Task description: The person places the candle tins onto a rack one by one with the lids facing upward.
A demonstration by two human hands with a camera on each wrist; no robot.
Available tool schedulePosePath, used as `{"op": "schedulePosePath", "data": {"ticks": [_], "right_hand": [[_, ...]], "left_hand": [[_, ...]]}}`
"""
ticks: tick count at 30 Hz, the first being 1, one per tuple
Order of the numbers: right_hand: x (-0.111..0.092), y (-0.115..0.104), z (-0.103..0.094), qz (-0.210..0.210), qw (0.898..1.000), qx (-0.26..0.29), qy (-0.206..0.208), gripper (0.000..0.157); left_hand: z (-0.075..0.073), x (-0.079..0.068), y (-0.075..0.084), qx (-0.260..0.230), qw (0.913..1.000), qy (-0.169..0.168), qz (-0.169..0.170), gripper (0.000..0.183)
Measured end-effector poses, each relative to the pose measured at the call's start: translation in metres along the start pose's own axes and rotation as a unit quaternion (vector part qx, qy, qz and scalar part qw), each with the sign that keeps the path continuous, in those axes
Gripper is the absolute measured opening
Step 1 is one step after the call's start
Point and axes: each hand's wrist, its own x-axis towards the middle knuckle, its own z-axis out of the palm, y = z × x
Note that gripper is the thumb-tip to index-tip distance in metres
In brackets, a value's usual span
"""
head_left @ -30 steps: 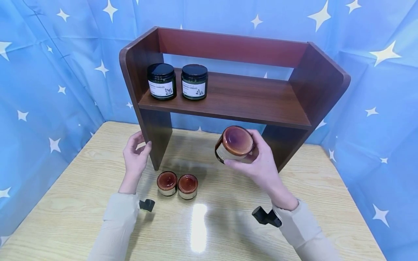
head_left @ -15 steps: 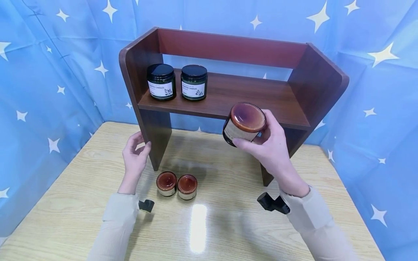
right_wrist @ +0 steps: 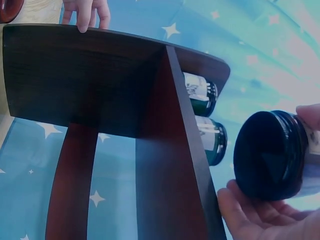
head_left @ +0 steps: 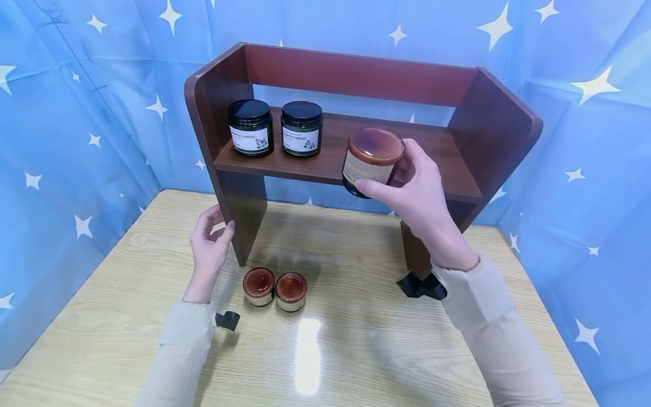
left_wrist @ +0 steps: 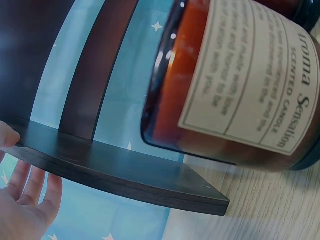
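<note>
My right hand (head_left: 422,198) grips an amber candle jar (head_left: 371,161) around its side, in front of the right half of the shelf board. The jar is upside down: its glass base faces up, and the right wrist view shows its dark lid (right_wrist: 262,155) underneath. My left hand (head_left: 209,240) holds the front edge of the brown wooden shelf's (head_left: 231,209) left side panel, thumb on one face and fingers on the other. Two green candle jars (head_left: 249,127) with black lids and white labels stand upright at the board's left end.
Two more amber candle jars (head_left: 259,286) sit side by side, bases up, on the light wooden table (head_left: 346,339) before the shelf's left leg. One fills much of the left wrist view. A blue star-patterned curtain (head_left: 112,141) hangs behind.
My right hand has lifted the amber candle jar from below the board's front edge to the board's height, bringing it less tilted. The left hand stays on the side panel.
</note>
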Motion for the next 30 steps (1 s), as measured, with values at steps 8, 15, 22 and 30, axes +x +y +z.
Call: {"op": "schedulePosePath", "data": {"ticks": [8, 15, 22, 30], "right_hand": [[0.015, -0.001, 0.002, -0.007, 0.999, 0.01, 0.034, 0.046], [0.029, -0.004, 0.002, -0.008, 0.998, 0.008, 0.063, 0.041], [0.038, -0.004, 0.008, 0.003, 0.997, 0.036, 0.067, 0.045], [0.045, -0.004, 0.014, 0.012, 0.992, 0.085, 0.09, 0.046]], "left_hand": [[0.0, 0.0, 0.0, 0.001, 1.0, 0.0, 0.0, 0.033], [-0.001, 0.0, -0.001, 0.001, 1.0, 0.001, -0.001, 0.033], [-0.003, 0.002, -0.02, -0.008, 0.9999, 0.006, 0.003, 0.034], [-0.004, 0.003, -0.027, -0.005, 0.9999, 0.01, 0.002, 0.034]]}}
